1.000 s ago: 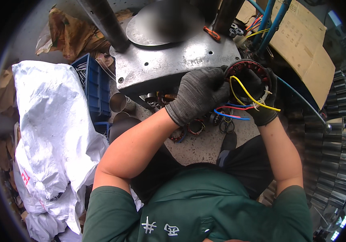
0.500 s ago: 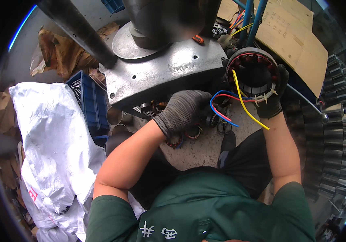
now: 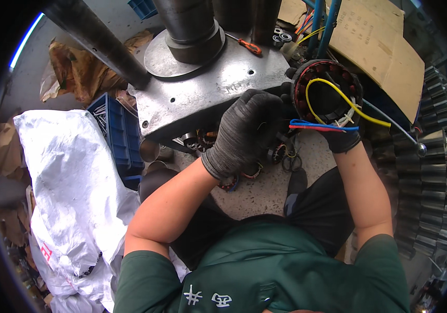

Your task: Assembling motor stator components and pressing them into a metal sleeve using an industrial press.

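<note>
At the far left, a big white sack (image 3: 72, 193) leans in folds, and behind its upper end lies some crumpled brown wrapping (image 3: 80, 70). Just to the right of the sack stands a blue crate (image 3: 121, 136), with thin metal pieces inside. Next comes a thick metal table (image 3: 218, 91), which carries a round plate (image 3: 155, 58) with a dark column (image 3: 189, 23) upon it. To the right of the column, a screwdriver (image 3: 251, 47) with an orange handle lies on the table.

In front of the table is the left hand (image 3: 245, 128), in a grey glove, with the fingers bent. It is just beside the wound ring; I cannot tell if it touches or pinches something. Below it, on the floor (image 3: 265, 195), are smaller rings (image 3: 252, 170) and a pair of scissors (image 3: 291, 163).

The wound ring (image 3: 301, 87), with dark red windings, is in the air, near the right front corner of the table. Blue wire (image 3: 325, 125), red wire (image 3: 318, 129) and yellow wire (image 3: 357, 108) come out of it. The right hand (image 3: 342, 141), also gloved, grips the ring from below and behind. Farther right are a cardboard sheet (image 3: 377, 49) and stacked shiny metal cylinders (image 3: 432, 182).
</note>
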A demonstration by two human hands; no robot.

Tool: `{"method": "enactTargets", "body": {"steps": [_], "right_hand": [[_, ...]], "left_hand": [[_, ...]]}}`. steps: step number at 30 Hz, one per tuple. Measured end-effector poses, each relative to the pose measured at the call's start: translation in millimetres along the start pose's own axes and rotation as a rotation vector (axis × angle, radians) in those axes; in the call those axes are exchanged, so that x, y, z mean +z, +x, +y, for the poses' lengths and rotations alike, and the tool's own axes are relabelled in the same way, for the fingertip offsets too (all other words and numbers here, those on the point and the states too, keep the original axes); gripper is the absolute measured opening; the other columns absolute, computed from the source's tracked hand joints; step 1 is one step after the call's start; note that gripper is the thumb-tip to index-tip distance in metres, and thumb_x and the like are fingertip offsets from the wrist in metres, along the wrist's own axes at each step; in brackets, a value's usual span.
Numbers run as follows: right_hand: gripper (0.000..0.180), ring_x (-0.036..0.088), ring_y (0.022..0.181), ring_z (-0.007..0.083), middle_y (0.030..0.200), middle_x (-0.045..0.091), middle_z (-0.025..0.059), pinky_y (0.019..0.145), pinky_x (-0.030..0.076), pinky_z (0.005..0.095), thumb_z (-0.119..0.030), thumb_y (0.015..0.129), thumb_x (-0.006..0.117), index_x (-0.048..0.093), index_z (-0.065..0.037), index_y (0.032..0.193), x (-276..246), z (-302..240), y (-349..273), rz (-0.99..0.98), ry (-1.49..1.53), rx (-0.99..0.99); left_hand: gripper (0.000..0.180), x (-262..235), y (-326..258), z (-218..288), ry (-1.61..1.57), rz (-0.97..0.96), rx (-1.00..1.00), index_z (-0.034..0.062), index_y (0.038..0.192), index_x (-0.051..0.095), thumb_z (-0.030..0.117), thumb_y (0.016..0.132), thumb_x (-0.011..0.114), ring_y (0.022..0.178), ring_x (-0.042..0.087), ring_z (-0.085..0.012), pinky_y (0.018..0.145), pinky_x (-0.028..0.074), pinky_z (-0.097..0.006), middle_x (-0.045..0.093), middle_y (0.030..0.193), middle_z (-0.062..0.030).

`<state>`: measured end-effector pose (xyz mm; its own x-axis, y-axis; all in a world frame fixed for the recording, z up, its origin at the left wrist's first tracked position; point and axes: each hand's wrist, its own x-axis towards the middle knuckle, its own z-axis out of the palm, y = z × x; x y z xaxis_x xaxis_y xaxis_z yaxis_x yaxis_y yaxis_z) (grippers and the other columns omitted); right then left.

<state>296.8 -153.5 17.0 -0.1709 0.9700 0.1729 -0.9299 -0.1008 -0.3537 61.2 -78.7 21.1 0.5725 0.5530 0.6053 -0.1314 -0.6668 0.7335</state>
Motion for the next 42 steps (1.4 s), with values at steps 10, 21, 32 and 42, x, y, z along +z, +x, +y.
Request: {"method": "enactTargets", "body": {"steps": [10,21,32,42], "right_hand": [[0.070,0.056,0.135,0.0356,0.148,0.056,0.0174,0.116,0.045,0.0561,-0.060,0.103,0.037,0.051,-0.010,0.149,-4,17,5,-0.175,-0.060,0.014],[0.088,0.062,0.126,0.0343,0.140,0.060,0.0196,0.107,0.052,0.0520,-0.075,0.093,0.048,0.051,-0.006,0.148,29,38,4,0.171,-0.265,-0.097],[0.081,0.059,0.130,0.0351,0.144,0.059,0.0179,0.112,0.048,0.0513,-0.071,0.096,0.046,0.052,-0.007,0.146,-24,26,4,0.189,-0.259,-0.129],[0.077,0.058,0.132,0.0351,0.145,0.058,0.0198,0.114,0.047,0.0499,-0.065,0.099,0.044,0.051,-0.006,0.148,17,37,6,-0.027,-0.116,-0.090]], "left_hand": [[0.070,5,-5,-14,-0.065,0.081,0.044,0.0085,0.139,0.052,0.010,0.077,0.087,0.101,0.070,-0.0250,0.085,0.060,-0.037,0.057,0.123,-0.0135],[0.087,-8,-6,-4,-0.195,0.043,0.062,0.0074,0.145,0.048,0.007,0.070,0.093,0.112,0.068,-0.0218,0.091,0.061,-0.034,0.052,0.130,-0.0121],[0.062,1,-4,13,0.124,0.241,0.072,0.0090,0.126,0.068,0.004,0.067,0.088,0.102,0.066,-0.0282,0.083,0.059,-0.038,0.061,0.115,-0.0120],[0.036,9,6,24,-0.174,0.391,-0.037,0.0085,0.108,0.076,-0.007,0.075,0.077,0.111,0.064,-0.0298,0.087,0.060,-0.034,0.055,0.128,-0.0161]]}}
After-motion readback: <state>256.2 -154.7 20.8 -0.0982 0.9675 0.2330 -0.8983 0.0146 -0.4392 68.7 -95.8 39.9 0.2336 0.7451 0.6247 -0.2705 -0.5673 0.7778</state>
